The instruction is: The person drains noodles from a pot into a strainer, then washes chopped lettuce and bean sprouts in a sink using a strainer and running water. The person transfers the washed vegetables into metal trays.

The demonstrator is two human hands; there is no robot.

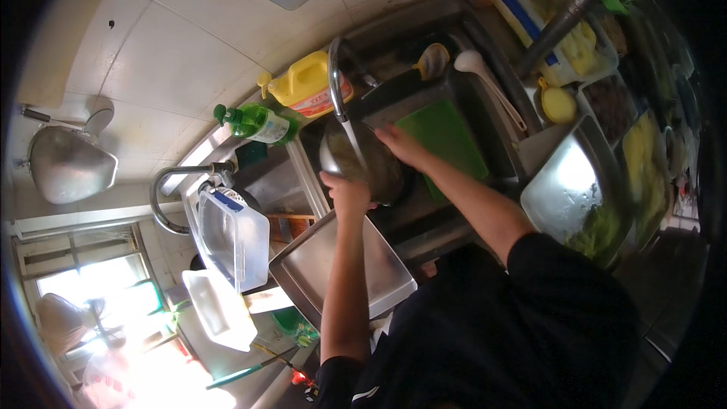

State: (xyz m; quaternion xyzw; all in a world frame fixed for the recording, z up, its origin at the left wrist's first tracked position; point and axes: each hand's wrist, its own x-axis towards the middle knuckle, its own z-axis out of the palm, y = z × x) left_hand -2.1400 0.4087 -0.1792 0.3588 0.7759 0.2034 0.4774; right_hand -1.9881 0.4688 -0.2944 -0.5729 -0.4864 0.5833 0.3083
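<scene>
Both hands hold a round metal bowl (375, 173) in the sink under a curved metal faucet (336, 82), from which water runs into it. My left hand (347, 196) grips the bowl's near left rim. My right hand (402, 146) is at the opposite rim. What lies inside the bowl is blurred. A green cutting board (443, 142) lies in the sink to the right of the bowl. A pale ladle (491, 82) and a yellow-rimmed strainer (434, 61) rest beyond it.
A yellow jug (306, 84) and a green pump bottle (258, 124) stand behind the sink. An empty metal tray (352, 267) lies below left, near clear plastic tubs (250, 244). At right are a metal pan with greens (559, 199) and a tub of pale food (579, 48).
</scene>
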